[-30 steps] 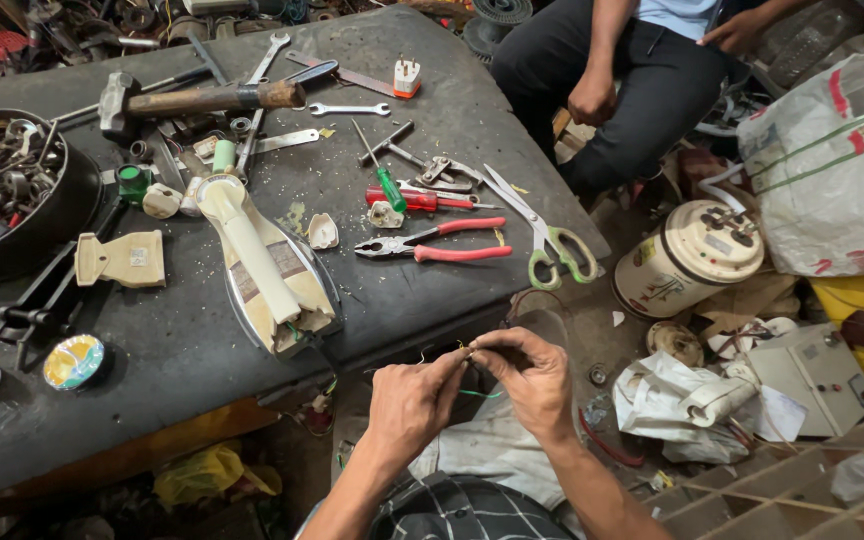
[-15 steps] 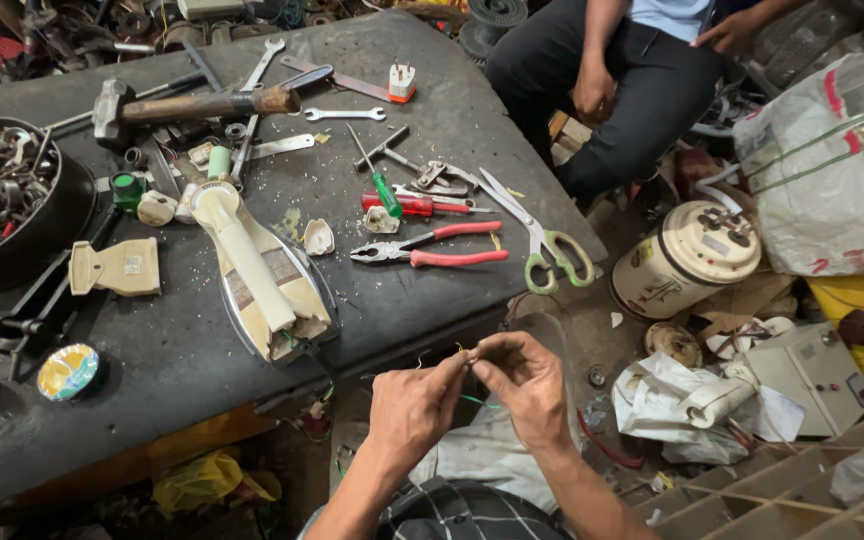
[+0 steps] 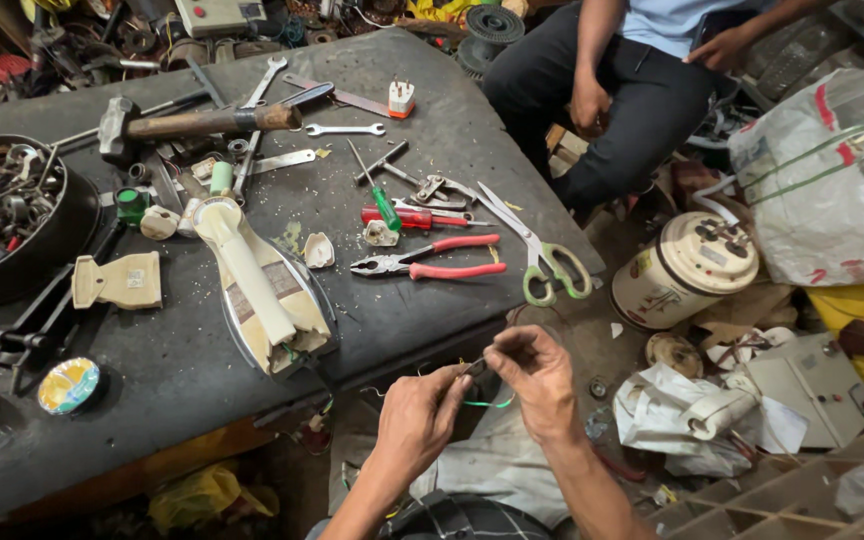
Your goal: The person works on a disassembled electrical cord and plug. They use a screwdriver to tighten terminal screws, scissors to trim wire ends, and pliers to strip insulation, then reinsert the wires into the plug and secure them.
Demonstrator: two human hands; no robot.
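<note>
Both hands pinch a thin wire, low centre of the frame.

Near first: the left hand (image 3: 417, 420) and right hand (image 3: 537, 375) meet just below the table (image 3: 152, 400) edge, fingertips together, each clamped on the same small wire (image 3: 487, 403), green where it sags between them. It looks like twisting or baring a wire end, fine work at the fingertips; a next move would call for a steady pinch and small turns, not reach. The table edge sits just above the knuckles, so little room upward; open room lies down toward the lap. Further up, the opened iron (image 3: 262, 290) lies left of centre, pliers (image 3: 432, 265) and scissors (image 3: 542, 260) near the edge, a hammer (image 3: 192, 122) in the upper left. Another person (image 3: 642, 90) sits at upper right, well apart.
</note>
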